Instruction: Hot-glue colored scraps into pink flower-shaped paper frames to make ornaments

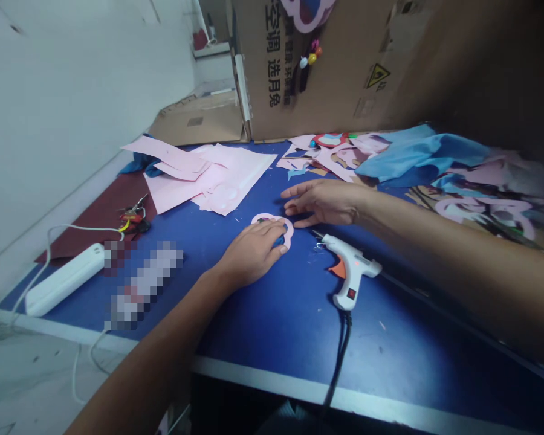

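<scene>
My left hand (252,249) lies over a pink scalloped cutout (289,231) on the blue table, with its fingers across the top and its thumb at the near edge. Dark blue shows inside the pink rim; I cannot tell whether that is the table or another layer. To the right, my right hand (329,203) hovers just beyond the cutout, its fingers spread and holding nothing. Below that hand a white glue gun (354,266) with an orange trigger lies on its side, nozzle towards the cutout, its cord running off the near edge.
Pink sheets (226,172) lie at the back left, near keys (135,219) on a dark red sheet (104,208). A white power strip (66,281) and a blurred-out object (147,284) sit left. Scraps and blue cloth (417,158) line the back right, before a cardboard panel (335,90).
</scene>
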The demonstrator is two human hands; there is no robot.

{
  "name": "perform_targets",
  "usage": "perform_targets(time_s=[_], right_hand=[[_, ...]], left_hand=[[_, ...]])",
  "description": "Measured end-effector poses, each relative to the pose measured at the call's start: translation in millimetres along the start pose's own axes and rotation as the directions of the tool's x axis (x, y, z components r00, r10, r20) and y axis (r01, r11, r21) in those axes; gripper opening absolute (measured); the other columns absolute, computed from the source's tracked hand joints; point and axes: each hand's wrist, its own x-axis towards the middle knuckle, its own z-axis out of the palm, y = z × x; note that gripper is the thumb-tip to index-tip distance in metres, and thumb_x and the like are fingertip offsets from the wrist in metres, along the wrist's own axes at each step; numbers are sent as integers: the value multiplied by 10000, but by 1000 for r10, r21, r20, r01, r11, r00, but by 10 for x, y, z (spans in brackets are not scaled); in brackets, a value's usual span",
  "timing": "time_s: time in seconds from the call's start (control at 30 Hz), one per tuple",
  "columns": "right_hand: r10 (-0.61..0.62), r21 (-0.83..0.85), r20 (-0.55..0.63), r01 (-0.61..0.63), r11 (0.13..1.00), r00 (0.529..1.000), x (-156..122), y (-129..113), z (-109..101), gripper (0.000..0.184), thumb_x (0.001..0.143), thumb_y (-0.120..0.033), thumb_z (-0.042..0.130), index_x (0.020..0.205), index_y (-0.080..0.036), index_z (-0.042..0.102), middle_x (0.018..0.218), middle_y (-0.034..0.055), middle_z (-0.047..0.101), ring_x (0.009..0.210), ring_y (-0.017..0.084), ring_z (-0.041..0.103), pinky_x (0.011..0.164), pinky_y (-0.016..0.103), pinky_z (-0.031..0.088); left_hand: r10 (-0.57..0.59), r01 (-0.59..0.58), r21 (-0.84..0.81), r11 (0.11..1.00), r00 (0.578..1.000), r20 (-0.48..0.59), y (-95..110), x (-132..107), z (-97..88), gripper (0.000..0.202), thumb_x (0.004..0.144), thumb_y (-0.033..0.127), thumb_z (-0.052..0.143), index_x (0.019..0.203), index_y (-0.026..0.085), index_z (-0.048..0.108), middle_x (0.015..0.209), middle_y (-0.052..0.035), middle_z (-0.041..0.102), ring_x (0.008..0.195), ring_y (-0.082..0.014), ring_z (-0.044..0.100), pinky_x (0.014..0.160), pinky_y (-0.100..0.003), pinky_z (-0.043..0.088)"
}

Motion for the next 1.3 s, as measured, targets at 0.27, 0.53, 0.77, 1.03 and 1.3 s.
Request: perform_targets(time_s=[0.27,0.53,0.77,1.03,1.3], right_hand=[[-5,22,11,5,1000,1000,13,8,-11,360,913,91,633,1034,-232,736,895,36,765,948,213,757,1040,493,661],[-43,1,10,43,999,999,31,56,-3,309,943,38,655,1065,-233,740,946,58,764,1011,221,755,1018,450,662],[-52,-41,8,53,998,999,16,61,0,314,927,13,690,1114,-236,730,1051,92,774,1056,225,751,976,427,675],[-39,-40,-15,38,998,999,-46,33,2,273,908,-5,750,1049,-239,744,1001,75,793,1045,246,771,1012,483,666],[-19,-6,-20,19,1000,1000,-40,31,29,286,906,31,736,1026,-230,744,946,51,774,985,224,764,1031,488,656]], left_hand=[[4,-4,-3,1000,1000,-8,-26,-4,20,462,1095,196,470,1529,158,627,1706,-174,622,1648,-290,531,1382,-534,413],[19,-19,5,1000,1000,-9,-35,-7,29,462,1084,198,492,1524,181,629,1710,-168,619,1646,-298,533,1376,-552,422],[-17,17,-11,1000,1000,-2,8,-2,0,479,1087,222,491,1551,183,603,1717,-172,609,1636,-317,538,1360,-566,436],[13,-13,-17,1000,1000,-5,16,1,-9,499,1116,277,504,1604,215,588,1680,-151,642,1605,-322,564,1353,-561,442],[76,-77,40,996,997,25,-26,-9,6,508,1176,371,458,1630,202,612,1700,-160,625,1652,-309,515,1389,-549,392]])
